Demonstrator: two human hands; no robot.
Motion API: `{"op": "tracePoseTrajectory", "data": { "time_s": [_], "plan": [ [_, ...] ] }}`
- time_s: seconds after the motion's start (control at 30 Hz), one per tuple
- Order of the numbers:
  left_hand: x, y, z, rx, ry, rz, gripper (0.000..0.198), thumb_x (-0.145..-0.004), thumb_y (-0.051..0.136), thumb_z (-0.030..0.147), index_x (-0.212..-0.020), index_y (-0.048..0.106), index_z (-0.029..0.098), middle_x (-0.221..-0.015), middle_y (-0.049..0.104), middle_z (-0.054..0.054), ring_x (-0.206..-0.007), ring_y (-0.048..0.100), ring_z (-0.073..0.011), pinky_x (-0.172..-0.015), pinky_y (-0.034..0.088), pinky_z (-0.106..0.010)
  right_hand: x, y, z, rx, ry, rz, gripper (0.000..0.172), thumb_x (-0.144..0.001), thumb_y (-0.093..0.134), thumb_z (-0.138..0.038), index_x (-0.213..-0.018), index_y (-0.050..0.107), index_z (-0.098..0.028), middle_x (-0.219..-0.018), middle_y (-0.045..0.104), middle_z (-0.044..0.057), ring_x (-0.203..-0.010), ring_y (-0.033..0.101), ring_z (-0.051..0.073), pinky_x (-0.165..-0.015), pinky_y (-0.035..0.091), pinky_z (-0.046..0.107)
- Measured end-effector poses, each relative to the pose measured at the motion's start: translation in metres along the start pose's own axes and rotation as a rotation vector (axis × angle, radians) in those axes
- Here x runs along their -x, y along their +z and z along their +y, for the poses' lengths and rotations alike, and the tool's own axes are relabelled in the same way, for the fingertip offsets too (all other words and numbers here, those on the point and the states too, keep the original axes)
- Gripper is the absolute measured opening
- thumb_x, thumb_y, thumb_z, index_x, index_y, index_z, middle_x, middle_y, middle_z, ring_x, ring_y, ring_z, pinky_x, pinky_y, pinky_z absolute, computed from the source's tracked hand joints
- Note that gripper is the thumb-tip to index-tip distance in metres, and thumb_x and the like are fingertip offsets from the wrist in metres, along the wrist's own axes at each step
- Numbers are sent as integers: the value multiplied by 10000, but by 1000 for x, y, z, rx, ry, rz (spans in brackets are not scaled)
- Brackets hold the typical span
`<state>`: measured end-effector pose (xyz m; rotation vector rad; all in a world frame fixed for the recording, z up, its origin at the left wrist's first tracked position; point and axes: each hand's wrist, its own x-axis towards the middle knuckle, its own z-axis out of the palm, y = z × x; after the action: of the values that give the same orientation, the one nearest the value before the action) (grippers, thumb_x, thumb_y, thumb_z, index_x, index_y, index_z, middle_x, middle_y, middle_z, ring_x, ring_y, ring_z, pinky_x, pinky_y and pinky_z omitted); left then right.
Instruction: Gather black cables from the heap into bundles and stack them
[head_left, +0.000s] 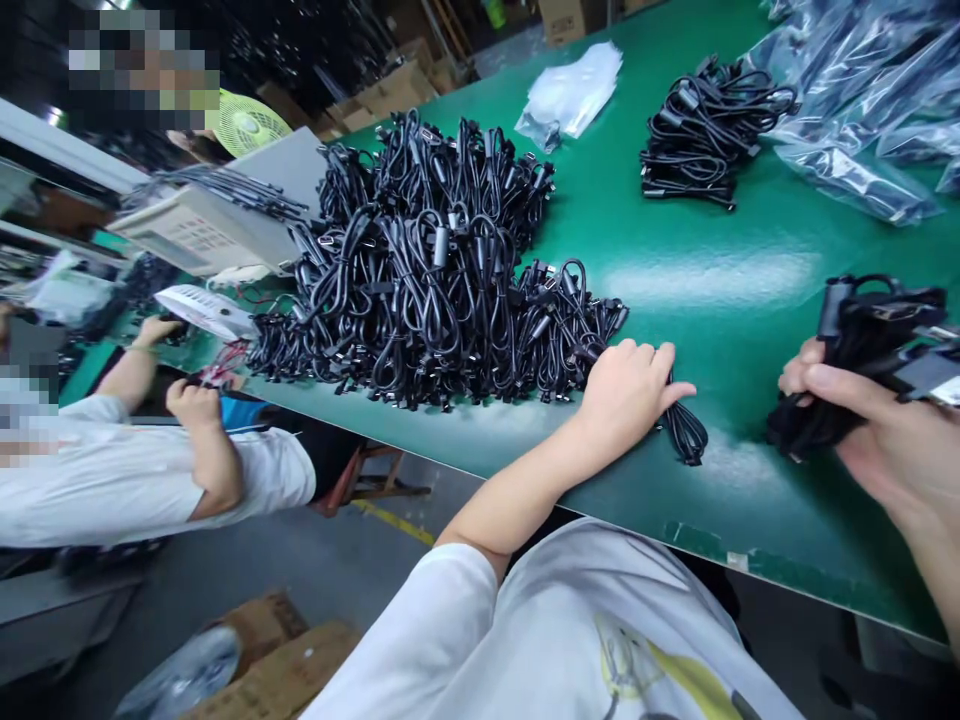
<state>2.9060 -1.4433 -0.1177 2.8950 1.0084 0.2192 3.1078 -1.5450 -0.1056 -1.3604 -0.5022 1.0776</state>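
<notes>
Head view: right hand (877, 410) holds a bunch of black cables (810, 420) just above or against the worktop (727, 240), can't tell which. Its fingers are closed around the bunch, thumb across the near side. Pale/metallic part at the frame edge beside it, too blurred to ID.

Left hand (626, 390) is over a single cable bundle (686, 432) near the worktop's front edge. Fingers curled, thumb sticking out; the hand hides the contact, so can't tell if they pinch the bundle. Loop end shows past the thumb.

Main cable pile (442, 270) sits just left of that hand, many tied coils heaped up. Smaller cable stack (705, 130) lies farther back, next to shiny plastic bags (855, 110) in the far right corner. Clear sleeves (574, 90) lie flat toward the far edge.

Left of the pile: cream keypad unit (191, 230). Co-worker in a white shirt (150, 470) at far left, cardboard boxes (277, 670) on the floor.
</notes>
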Motion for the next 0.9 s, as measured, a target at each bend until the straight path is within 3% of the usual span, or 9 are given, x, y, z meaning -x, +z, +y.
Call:
{"op": "tracePoseTrajectory", "data": {
  "time_s": [0.1, 0.23, 0.37, 0.47, 0.53, 0.7, 0.8, 0.9],
  "plan": [
    [0, 7, 5, -64, 46, -55, 503, -947, 359, 593, -980, 585, 145, -821, 631, -77, -842, 568, -230, -735, 358, -332, 2, 4, 6, 111, -20, -121, 242, -680, 830, -408, -800, 735, -221, -943, 710, 32, -1039, 637, 207, -974, 480, 307],
    [1, -1, 10, 79, 23, -26, 467, -952, 374, 580, -1057, 562, 165, -859, 644, -63, -866, 560, -220, -755, 376, -321, 3, -1, 12, 217, 129, -138, 340, -715, 788, -466, -944, 694, -232, -881, 716, 25, -882, 676, 203, -842, 538, 326],
    [4, -20, 13, 519, 11, 6, 305, -968, 467, 451, -1149, 508, 208, -948, 650, -18, -867, 574, -169, -774, 414, -283, -9, -13, 7, 462, 73, -106, 500, -693, 762, -549, -1041, 636, -214, -843, 698, 32, -789, 671, 218, -743, 548, 350],
    [7, -31, 14, 911, -82, -46, 298, -924, 548, 424, -1142, 483, 232, -808, 589, 39, -715, 549, -125, -675, 409, -252, -36, -10, -14, 725, 2, -139, 460, -684, 742, -573, -915, 659, -184, -776, 695, 63, -736, 655, 250, -684, 514, 374],
    [8, -33, 14, 1130, -147, -66, 345, -891, 587, 440, -1146, 475, 237, -762, 555, 53, -651, 517, -109, -643, 405, -247, -65, 3, -32, 927, -84, -157, 402, -659, 770, -527, -866, 665, -199, -825, 709, 76, -794, 651, 277, -698, 471, 373],
    [3, -28, 13, 1554, -280, 30, 585, -828, 661, 341, -1339, 391, 251, -885, 577, 15, -739, 544, -117, -674, 458, -256, -155, 69, -55, 1289, -326, -108, 483, -680, 764, -430, -1076, 596, -211, -1043, 696, 141, -972, 627, 337, -774, 420, 386],
    [-4, -28, 8, 1782, -347, 79, 505, -824, 643, 310, -1292, 476, 217, -929, 575, -20, -801, 557, -129, -630, 463, -234, -201, 109, -49, 1383, -403, -87, 561, -651, 792, -441, -1084, 581, -152, -1109, 665, 209, -1055, 597, 377, -885, 416, 447],
    [-10, -30, 1, 1920, -386, 176, 415, -820, 643, 299, -1196, 524, 171, -922, 602, -38, -786, 559, -119, -630, 460, -222, -226, 130, -45, 1397, -452, -97, 651, -670, 784, -441, -1175, 565, -93, -1266, 577, 274, -1195, 518, 414, -1007, 355, 515]
  ]
}}
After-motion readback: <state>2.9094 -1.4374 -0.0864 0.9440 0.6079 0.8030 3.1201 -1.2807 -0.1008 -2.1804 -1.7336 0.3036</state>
